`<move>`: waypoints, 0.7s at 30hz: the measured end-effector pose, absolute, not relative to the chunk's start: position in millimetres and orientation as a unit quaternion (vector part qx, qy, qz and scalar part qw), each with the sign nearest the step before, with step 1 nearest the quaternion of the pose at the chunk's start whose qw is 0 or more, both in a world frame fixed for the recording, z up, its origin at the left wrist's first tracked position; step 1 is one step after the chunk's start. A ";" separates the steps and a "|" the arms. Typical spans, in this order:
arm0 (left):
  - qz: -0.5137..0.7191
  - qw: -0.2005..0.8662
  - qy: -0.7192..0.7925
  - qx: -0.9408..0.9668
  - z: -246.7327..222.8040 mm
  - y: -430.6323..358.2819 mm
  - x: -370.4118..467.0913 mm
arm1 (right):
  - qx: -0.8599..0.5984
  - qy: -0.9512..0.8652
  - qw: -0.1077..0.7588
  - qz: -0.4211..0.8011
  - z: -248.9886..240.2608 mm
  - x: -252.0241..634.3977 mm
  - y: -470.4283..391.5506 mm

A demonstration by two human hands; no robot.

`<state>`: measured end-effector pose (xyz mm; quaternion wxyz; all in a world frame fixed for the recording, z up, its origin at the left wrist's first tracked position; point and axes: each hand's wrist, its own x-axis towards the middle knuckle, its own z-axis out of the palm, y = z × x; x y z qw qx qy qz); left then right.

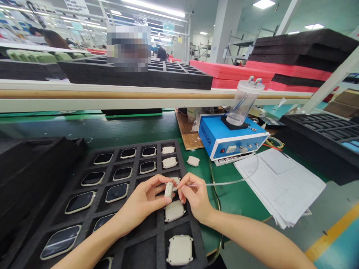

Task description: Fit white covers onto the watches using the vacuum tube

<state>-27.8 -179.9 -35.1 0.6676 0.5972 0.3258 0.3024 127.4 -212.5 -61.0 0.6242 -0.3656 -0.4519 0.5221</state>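
Note:
My left hand (147, 198) grips a small cream watch case (168, 189) on edge between thumb and fingers, above a black foam tray (159, 243). My right hand (196, 196) pinches the end of a clear thin tube (224, 183) against the side of this case; the exact tip is hard to make out. Beneath my hands, the tray's right column holds more cream cases, among them one case (174, 211) just below and another (180, 250) nearer me. Watches with dark screens (117, 192) fill compartments to the left. One loose case (193, 161) lies on the green mat.
A blue machine (232, 134) with a clear cylinder (242, 102) on top feeds the tube. Papers (280, 183) lie at right. Black foam trays (28, 179) are stacked at left. A shelf (168, 104) with black and red foam crosses the back.

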 end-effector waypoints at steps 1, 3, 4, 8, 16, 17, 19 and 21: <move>0.302 0.668 0.324 0.598 -35.4 -179.8 -28.0 | -0.365 -0.451 0.624 0.523 -61.1 127.3 -212.3; 0.302 0.668 0.323 0.599 -35.9 -179.8 -28.3 | -0.364 -0.450 0.625 0.524 -61.2 127.0 -211.8; 0.302 0.668 0.323 0.599 -36.3 -179.9 -28.4 | -0.364 -0.450 0.625 0.524 -61.2 126.8 -211.6; 0.297 0.672 0.321 0.598 -38.0 -180.2 -28.5 | -0.362 -0.448 0.626 0.526 -60.8 126.5 -211.4; 0.298 0.672 0.315 0.600 -38.3 -179.2 -29.2 | -0.360 -0.450 0.627 0.525 -61.1 126.7 -211.6; 0.298 0.671 0.315 0.601 -38.1 -179.3 -29.2 | -0.359 -0.449 0.627 0.526 -61.1 126.7 -211.5; 0.297 0.672 0.317 0.600 -37.9 -179.4 -29.0 | -0.358 -0.447 0.627 0.527 -61.1 126.8 -211.2; 0.296 0.675 0.316 0.597 -38.0 -179.5 -28.7 | -0.358 -0.446 0.627 0.529 -61.0 126.8 -211.3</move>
